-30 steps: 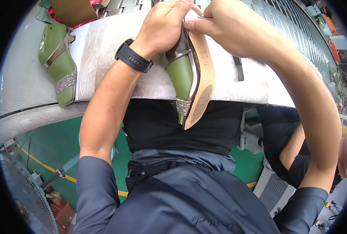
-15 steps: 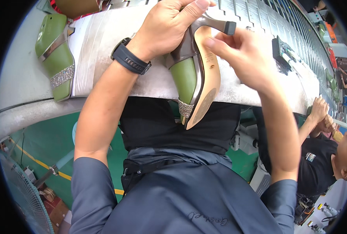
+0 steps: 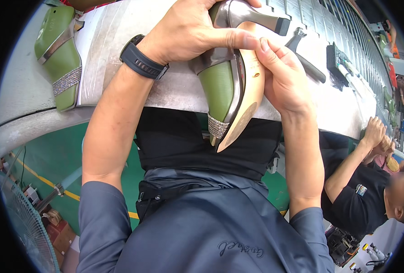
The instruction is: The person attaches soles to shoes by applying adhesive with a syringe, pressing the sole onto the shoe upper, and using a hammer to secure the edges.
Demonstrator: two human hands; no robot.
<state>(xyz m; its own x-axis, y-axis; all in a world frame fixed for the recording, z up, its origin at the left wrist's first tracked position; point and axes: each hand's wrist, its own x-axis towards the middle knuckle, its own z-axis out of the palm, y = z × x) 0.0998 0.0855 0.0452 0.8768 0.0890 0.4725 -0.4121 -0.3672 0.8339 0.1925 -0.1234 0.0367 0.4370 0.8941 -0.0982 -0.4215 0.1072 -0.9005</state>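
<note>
A green heeled shoe (image 3: 218,88) with a glittering strap is held sideways over the table's near edge, its toe pointing down toward me. My left hand (image 3: 186,34) wraps around its heel end, with the thumb laid across the tan sole (image 3: 252,93). My right hand (image 3: 287,77) pinches that sole's right edge between thumb and fingers, near the left thumb. Along the sole's inner side runs a dark, narrow gap. The metallic brown heel (image 3: 258,17) sticks out to the right. A matching green shoe (image 3: 58,59) lies at the left, away from both hands.
A dark-handled hammer (image 3: 312,64) lies right of my hands, with a black block (image 3: 337,63) and white-handled tools (image 3: 355,77) beyond it. A slatted conveyor (image 3: 343,32) runs along the far side. At right a co-worker (image 3: 363,191) is busy; a fan (image 3: 24,218) stands lower left.
My left thumb has come down onto the sole. My right hand has moved in to pinch the sole's edge, uncovering the hammer. The sole now stands slightly away from the shoe.
</note>
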